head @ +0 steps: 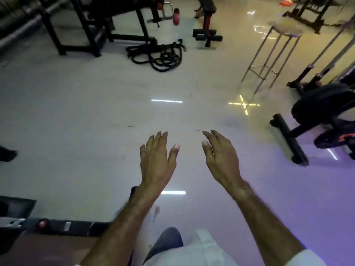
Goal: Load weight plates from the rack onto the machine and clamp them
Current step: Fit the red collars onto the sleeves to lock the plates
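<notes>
Hands (156,162) (221,160) empty, equipment blurred, cropped

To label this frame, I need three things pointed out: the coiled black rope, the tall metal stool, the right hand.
coiled black rope (169,58), head view, middle of the coils.
tall metal stool (286,26), head view, its round seat.
right hand (221,160), head view, back of the hand.

Pale smooth floor (96,112), high gloss, mirroring the light strips like polished tile. The tall silver slim-legged stool (269,54) is bright bare metal, and its seat top is maybe fuzzy fabric, too blurred to call. Left of the stool lies a coiled black rope (159,56), rough-woven and matt. Further left stands a black machine frame (86,25), matt painted metal. Below the stool is a white cloth garment (211,252), soft and matt.
</notes>
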